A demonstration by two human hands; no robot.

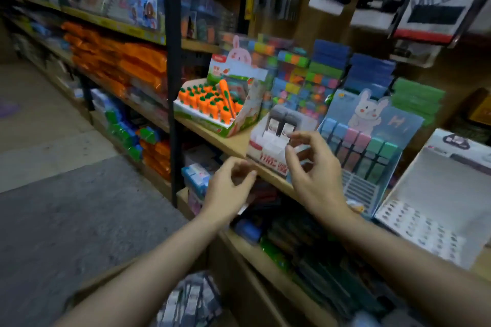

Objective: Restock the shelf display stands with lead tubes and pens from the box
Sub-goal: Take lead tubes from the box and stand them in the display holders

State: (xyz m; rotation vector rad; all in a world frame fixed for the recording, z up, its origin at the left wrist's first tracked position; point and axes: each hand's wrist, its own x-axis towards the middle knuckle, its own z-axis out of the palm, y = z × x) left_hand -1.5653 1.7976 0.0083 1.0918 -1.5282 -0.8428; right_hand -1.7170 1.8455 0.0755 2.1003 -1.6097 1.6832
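Note:
A small white display stand (268,146) sits at the edge of the wooden shelf (225,144), with two grey-capped lead tubes (285,121) upright at its back. My right hand (316,175) hovers just in front of the stand with thumb and fingers loosely curved, and I see nothing between them. My left hand (228,186) hangs lower and to the left, below the shelf edge, fingers loosely curled and holding nothing. At the bottom of the view stands the cardboard box (111,283), with several packets of stock (191,302) in it.
A carrot-pen display (212,106) stands left of the stand, and a rabbit-card highlighter display (372,127) stands right of it. A white perforated display stand (425,225) sits at far right. Stacked coloured packs fill the back. A black upright post (174,114) divides the shelving. Grey floor lies at left.

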